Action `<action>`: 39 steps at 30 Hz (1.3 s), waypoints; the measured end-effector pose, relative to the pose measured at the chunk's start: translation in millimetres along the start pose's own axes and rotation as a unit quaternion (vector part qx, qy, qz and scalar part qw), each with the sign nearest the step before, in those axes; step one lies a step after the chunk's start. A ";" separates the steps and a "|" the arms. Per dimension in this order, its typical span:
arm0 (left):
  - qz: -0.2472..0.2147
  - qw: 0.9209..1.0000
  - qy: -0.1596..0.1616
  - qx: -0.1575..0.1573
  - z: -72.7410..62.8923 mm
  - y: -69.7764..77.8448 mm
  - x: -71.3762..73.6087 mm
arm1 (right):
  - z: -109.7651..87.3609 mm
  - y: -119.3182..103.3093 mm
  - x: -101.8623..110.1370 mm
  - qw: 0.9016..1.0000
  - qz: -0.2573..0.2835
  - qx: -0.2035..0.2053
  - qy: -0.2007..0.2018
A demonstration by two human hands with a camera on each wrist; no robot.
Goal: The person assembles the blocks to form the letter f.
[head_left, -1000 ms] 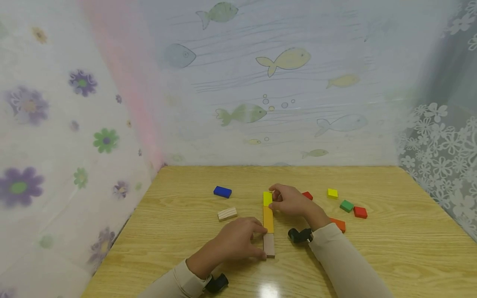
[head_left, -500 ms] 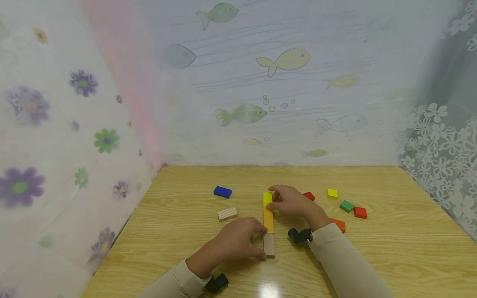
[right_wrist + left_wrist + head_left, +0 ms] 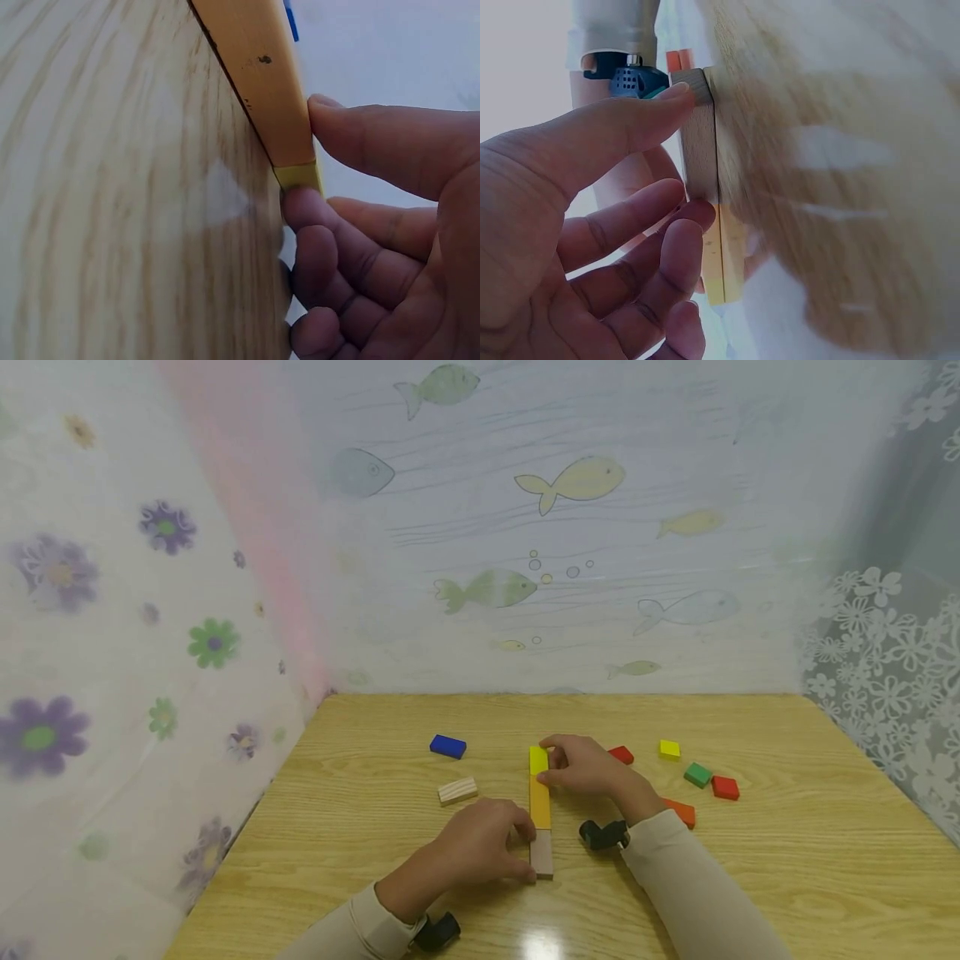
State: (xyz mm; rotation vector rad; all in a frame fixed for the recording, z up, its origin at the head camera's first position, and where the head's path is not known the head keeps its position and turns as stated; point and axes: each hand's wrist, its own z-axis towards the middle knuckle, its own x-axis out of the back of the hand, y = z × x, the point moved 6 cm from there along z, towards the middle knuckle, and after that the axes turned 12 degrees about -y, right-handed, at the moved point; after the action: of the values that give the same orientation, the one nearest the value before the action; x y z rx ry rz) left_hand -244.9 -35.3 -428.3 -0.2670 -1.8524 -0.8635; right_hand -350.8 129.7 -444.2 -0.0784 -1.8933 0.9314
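Your right hand [image 3: 394,262] lay at the right of the view, its thumb extended toward the long orange block [image 3: 262,75]. Your thumb tip touched that block's edge, a little above its lower end. There the yellow block [image 3: 297,175] met it end to end, only a short part showing, and one of your fingertips rested against the yellow. Your other fingers bent in below. To the left you had the pale worktop [image 3: 112,187] with its brown grain and a lighter patch on it. Dark specks marked the orange face, and a blue sliver [image 3: 292,21] showed beyond it, near the top.
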 end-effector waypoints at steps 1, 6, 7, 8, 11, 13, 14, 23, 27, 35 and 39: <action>0.000 1.000 0.000 0.002 0.0 0.1 0.0 | -0.1 0.0 -0.2 1.000 0.003 0.001 0.000; -0.002 1.000 0.000 0.003 0.0 1.0 0.2 | 0.7 1.5 -1.5 1.000 0.018 -0.001 0.000; -0.002 1.000 0.000 0.003 0.0 1.0 0.3 | 1.0 1.7 -1.7 1.000 0.021 0.000 0.000; -0.002 1.000 0.000 0.002 0.0 1.1 0.3 | 1.4 2.2 -1.8 1.000 0.023 -0.001 0.000; -0.001 1.000 0.001 0.002 -0.1 1.2 0.2 | 2.1 3.3 -1.9 1.000 0.028 0.000 0.000; 0.000 1.000 0.001 0.002 -0.1 1.2 0.3 | 2.4 4.0 -1.9 1.000 0.030 0.000 0.000; 0.000 1.000 0.001 0.002 0.0 1.1 0.2 | 2.4 4.4 -1.9 1.000 0.031 0.001 0.000; 0.006 1.000 -0.002 0.006 -0.9 2.0 0.8 | 3.0 6.5 -2.4 0.999 0.041 0.003 0.002; 0.000 1.000 -0.005 0.003 -0.4 0.9 4.2 | 4.5 8.3 -0.6 0.999 0.044 -0.001 0.005; -0.017 1.000 0.006 0.005 2.1 -12.2 16.3 | 9.3 12.3 1.5 0.997 0.077 0.008 0.011; -0.025 0.999 0.020 0.013 1.9 -23.8 29.8 | 12.9 12.0 1.5 0.996 0.087 0.017 0.008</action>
State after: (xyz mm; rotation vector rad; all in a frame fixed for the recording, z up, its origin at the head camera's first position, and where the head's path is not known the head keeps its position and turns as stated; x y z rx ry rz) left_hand -272.5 -57.0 -413.2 -0.1865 -1.8395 -0.8722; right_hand -365.8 131.4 -453.5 -0.2330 -1.8759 1.0778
